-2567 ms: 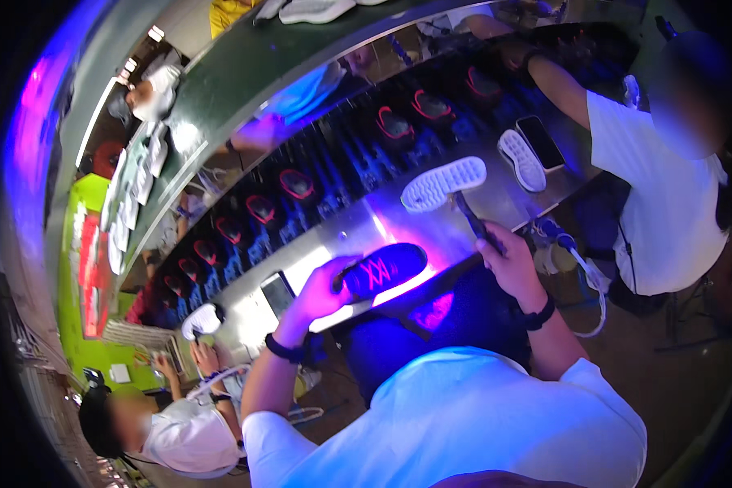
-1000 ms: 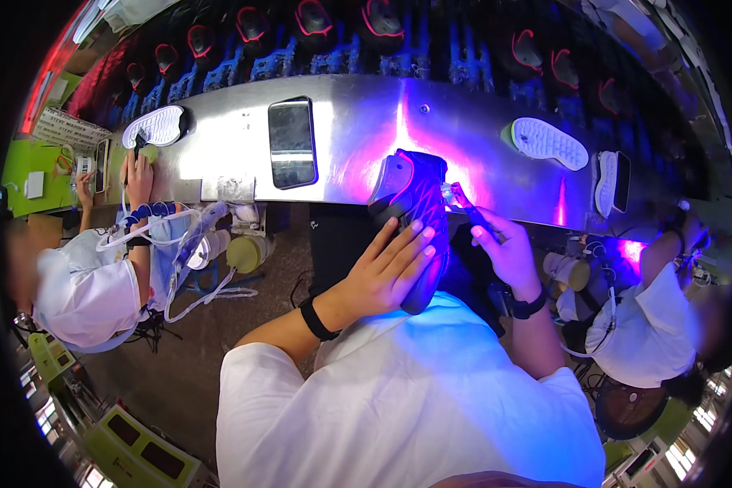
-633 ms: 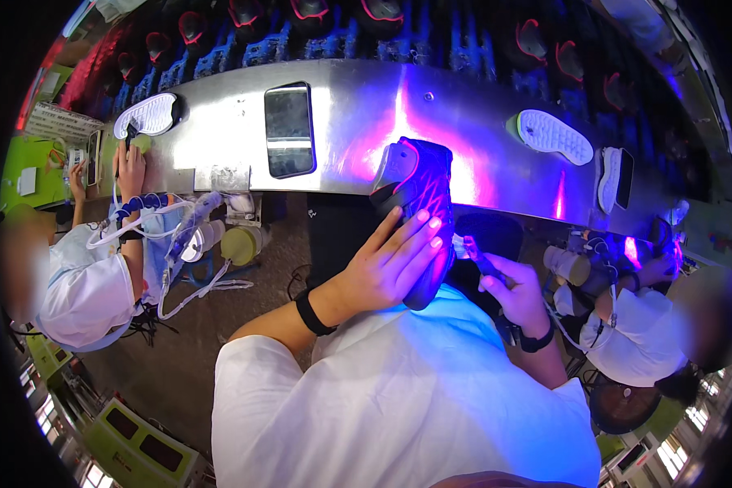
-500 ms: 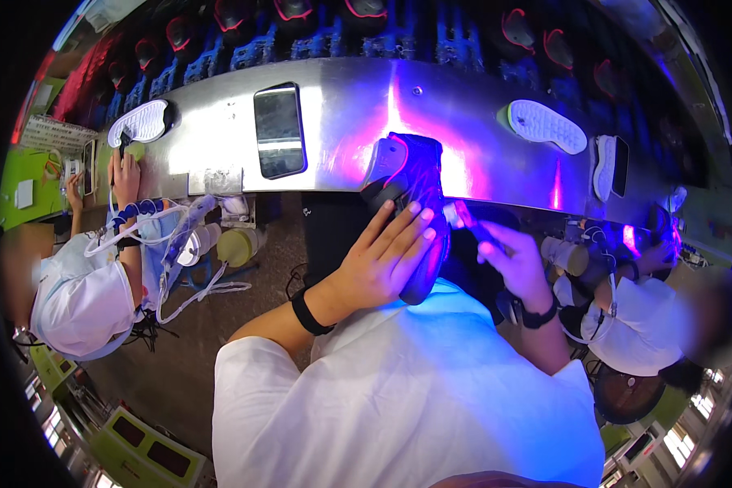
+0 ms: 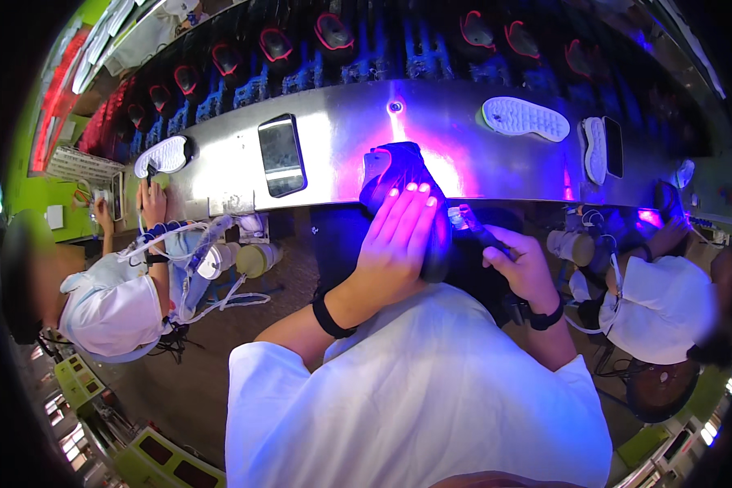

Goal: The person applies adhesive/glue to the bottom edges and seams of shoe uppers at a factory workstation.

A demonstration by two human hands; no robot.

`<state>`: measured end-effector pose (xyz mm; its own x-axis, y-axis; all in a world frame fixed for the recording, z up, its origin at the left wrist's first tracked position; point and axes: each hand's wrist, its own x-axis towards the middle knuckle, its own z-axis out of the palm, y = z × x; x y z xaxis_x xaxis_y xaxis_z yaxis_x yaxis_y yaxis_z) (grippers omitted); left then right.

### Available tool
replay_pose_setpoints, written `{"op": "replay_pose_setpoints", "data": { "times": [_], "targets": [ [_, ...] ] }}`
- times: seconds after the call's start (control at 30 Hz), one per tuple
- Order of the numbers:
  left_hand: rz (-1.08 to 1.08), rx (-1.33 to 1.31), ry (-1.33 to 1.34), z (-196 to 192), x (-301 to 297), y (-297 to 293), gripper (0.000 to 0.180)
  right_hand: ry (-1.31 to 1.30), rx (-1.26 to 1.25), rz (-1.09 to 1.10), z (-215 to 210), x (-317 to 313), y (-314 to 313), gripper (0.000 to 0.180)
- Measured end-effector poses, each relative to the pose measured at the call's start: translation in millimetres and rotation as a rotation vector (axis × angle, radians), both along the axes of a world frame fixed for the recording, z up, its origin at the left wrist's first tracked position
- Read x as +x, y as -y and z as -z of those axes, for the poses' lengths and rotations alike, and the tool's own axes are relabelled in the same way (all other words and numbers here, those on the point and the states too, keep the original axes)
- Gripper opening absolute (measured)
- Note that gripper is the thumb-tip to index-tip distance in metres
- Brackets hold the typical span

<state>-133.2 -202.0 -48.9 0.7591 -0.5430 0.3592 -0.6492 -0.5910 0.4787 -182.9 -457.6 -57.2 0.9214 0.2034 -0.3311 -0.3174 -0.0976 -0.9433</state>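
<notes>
sitting at a long shiny metal bench (image 5: 333, 134), i have my work right in front of me. behind the bench runs a dark belt with rows of shoe shapes edged in red (image 5: 333, 31). on the bench lie a flat dark phone (image 5: 281, 154), a white sole (image 5: 525, 119) on my right side, and another white sole (image 5: 161, 155) far on my left. a person in a white shirt (image 5: 110, 313) sits on my left and another person in white (image 5: 667, 297) sits on my right.

the thing i work on is a dark shoe (image 5: 404, 175). it stands at the near edge of the bench, just in front of my chest, lit by purple light.

my left hand (image 5: 394, 244) is laid flat over the shoe with the fingers spread wide, pressing it down to keep it steady. my right hand (image 5: 519, 264) is closed around a thin dark tool (image 5: 473, 228). the tip of the tool points at the side of the shoe, very near it. i cannot tell if the tip touches.

i think i am in the middle of working on the side of the shoe with the tool. the next move needs a firm hold from my left hand so the shoe does not slip, and a slow, careful push of the tool tip along the edge.
</notes>
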Motion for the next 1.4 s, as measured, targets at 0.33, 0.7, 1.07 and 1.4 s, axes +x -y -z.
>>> {"op": "replay_pose_setpoints", "data": {
  "times": [0.33, 0.7, 1.07, 1.4],
  "targets": [
    [-0.104, 0.011, 0.091, -7.9, 14.9, 43.4, 0.077, -0.181, 0.107, 0.056, -3.3, -38.7, 19.9, 0.042],
    [-0.159, 0.091, 0.074, -23.1, 48.7, 76.3, 0.073, 0.203, -0.286, 0.282, -32.0, -29.9, 17.6, 0.038],
    [-0.148, -0.084, -0.076, -36.9, 113.8, 49.8, 0.092, 0.431, -0.688, 0.059, -79.9, 61.2, 20.3, 0.039],
    [0.033, 0.155, -0.157, -15.1, 136.4, -23.1, 0.091, -0.024, -0.034, 0.181, -20.3, 85.6, 15.3, 0.043]
  ]
}}
